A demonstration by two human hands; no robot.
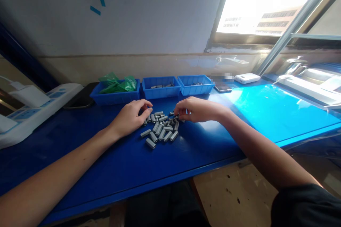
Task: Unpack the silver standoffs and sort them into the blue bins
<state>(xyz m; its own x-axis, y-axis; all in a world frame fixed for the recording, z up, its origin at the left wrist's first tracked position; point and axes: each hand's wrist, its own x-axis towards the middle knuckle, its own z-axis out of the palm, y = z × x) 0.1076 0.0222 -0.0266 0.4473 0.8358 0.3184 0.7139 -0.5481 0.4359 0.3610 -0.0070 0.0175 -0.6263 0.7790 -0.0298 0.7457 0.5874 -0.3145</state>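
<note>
Spacers [161,134] lie heaped, faceted, metallic-grey.

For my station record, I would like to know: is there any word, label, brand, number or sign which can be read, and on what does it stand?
No text can be read.
Small grey metal pieces: no marking legible.
Blue rectangular plastic bins: no label legible.
White plastic power strip: any print too small or blurred.
</note>
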